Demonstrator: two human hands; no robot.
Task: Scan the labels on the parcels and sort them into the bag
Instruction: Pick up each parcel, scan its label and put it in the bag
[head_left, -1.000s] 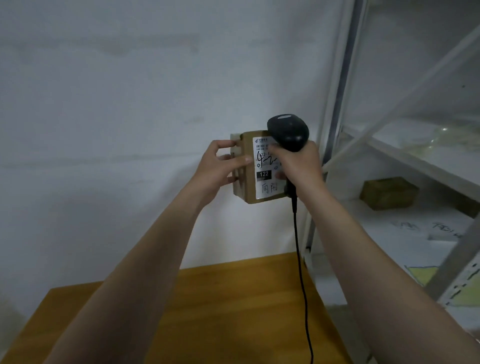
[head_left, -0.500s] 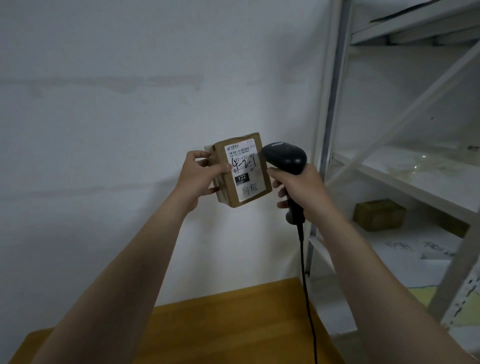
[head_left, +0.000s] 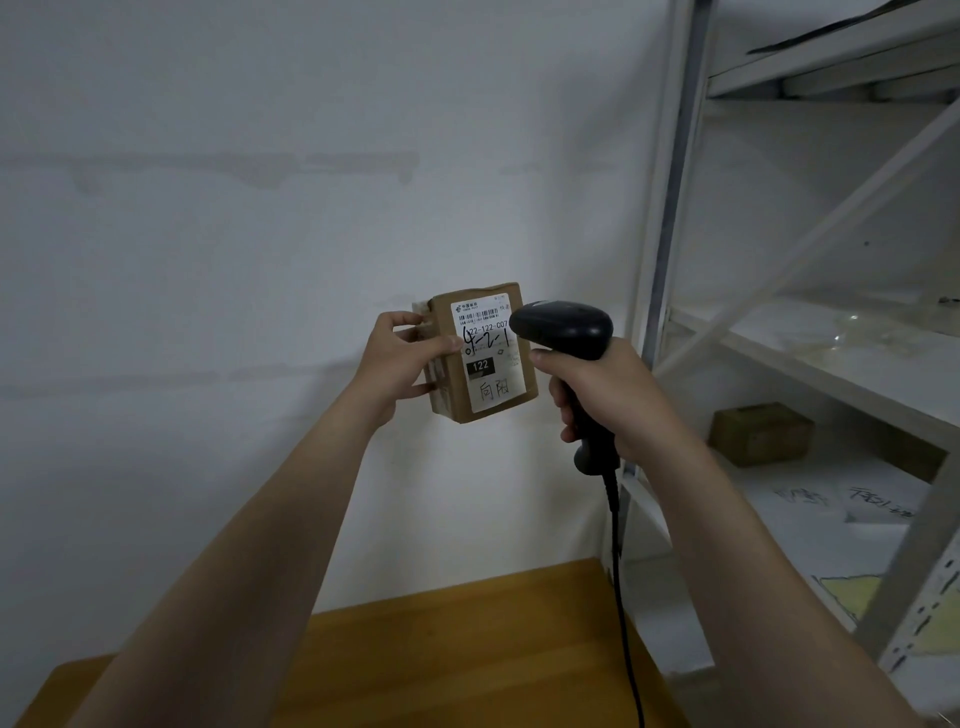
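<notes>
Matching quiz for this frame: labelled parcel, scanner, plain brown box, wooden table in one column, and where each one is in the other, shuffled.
Things:
1. labelled parcel
2. scanner
3. plain brown box
4. wooden table

Places:
A. on the rack shelf, at right
B. gripped by the right hand
C. along the bottom of the view
D. held up by the left hand

Pairs: 1-D, 2-B, 3-A, 4-C

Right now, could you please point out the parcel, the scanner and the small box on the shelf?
parcel (head_left: 485, 358), head view, on its white label.
scanner (head_left: 563, 327), head view, on its black head.
small box (head_left: 761, 436), head view, on its front face.
</notes>
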